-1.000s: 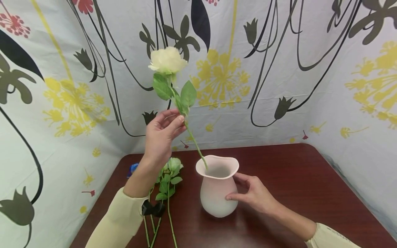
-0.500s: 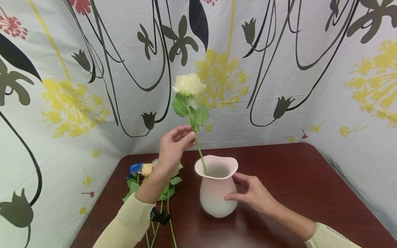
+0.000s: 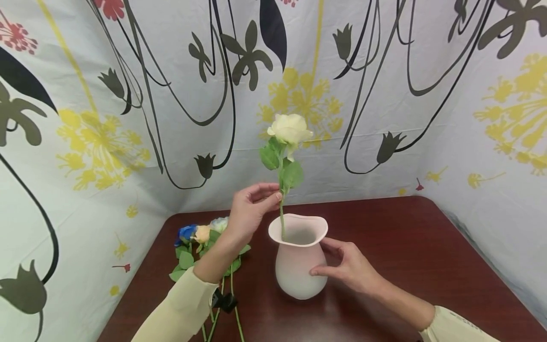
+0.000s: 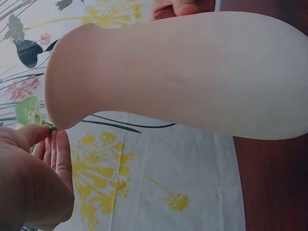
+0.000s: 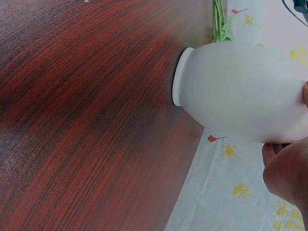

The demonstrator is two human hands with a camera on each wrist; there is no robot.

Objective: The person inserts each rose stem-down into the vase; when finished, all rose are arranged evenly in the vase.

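In the head view my left hand (image 3: pixel 249 209) pinches the green stem of a white rose (image 3: pixel 289 129), just below its leaves. The stem's lower part passes inside the wavy mouth of a pale pink-and-white vase (image 3: pixel 301 270), leaning on the left rim; its end is hidden within. My right hand (image 3: pixel 352 268) holds the vase's right side, thumb at the front and fingers behind. The left wrist view has the vase (image 4: pixel 183 77) large, with the left hand (image 4: pixel 38 168) at its rim. In the right wrist view the right hand (image 5: pixel 291 171) touches the vase (image 5: pixel 240 91).
Several flowers lie on the dark red-brown table (image 3: pixel 397 247) left of the vase, among them a blue rose (image 3: pixel 186 232) and a peach rose (image 3: pixel 202 233). The left forearm partly covers them. A flower-printed cloth (image 3: pixel 363 95) hangs behind and at both sides.
My left hand has moved right and down with the white rose, which now stands nearly upright and deeper in the vase. The right hand and vase have stayed in place.
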